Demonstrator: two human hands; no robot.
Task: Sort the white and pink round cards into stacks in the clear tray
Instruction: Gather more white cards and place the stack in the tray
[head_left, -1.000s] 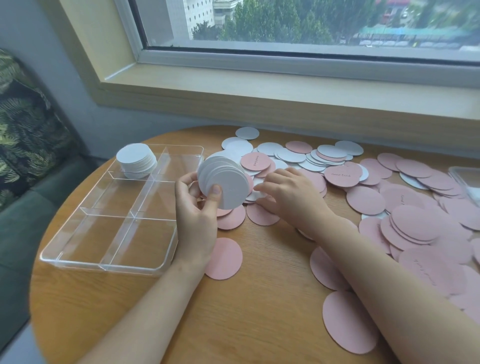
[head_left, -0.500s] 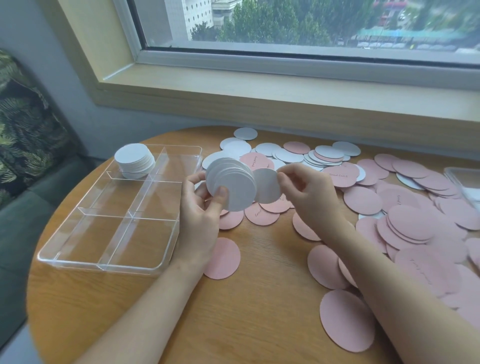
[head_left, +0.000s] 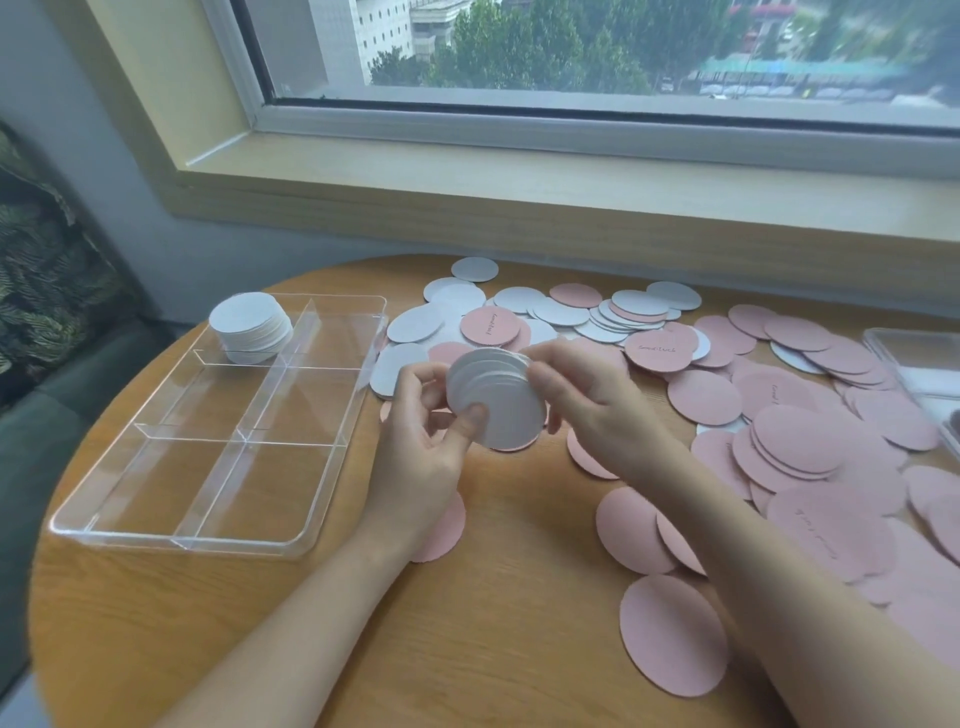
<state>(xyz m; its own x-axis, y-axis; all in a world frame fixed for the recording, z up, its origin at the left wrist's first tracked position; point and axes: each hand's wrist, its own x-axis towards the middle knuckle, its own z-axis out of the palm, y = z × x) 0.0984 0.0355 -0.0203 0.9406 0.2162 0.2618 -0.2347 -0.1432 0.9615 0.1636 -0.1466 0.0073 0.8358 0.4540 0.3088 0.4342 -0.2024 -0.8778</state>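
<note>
On the tabletop (head_left: 509, 597) strewn with pink cards (head_left: 795, 439), beside the clear tray (head_left: 171, 538), a fanned white stack (head_left: 493, 397) is clamped by left hand (head_left: 426, 457) and squared by right hand (head_left: 597, 405); gathering underway, traying presumably next.

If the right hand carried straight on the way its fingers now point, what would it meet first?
The right hand points left at the white card stack that the left hand holds; it probably already touches it, though depth is unclear.

Round wooden table (head_left: 467, 649), window (head_left: 571, 52), perhaps a cushion (head_left: 47, 280).
</note>
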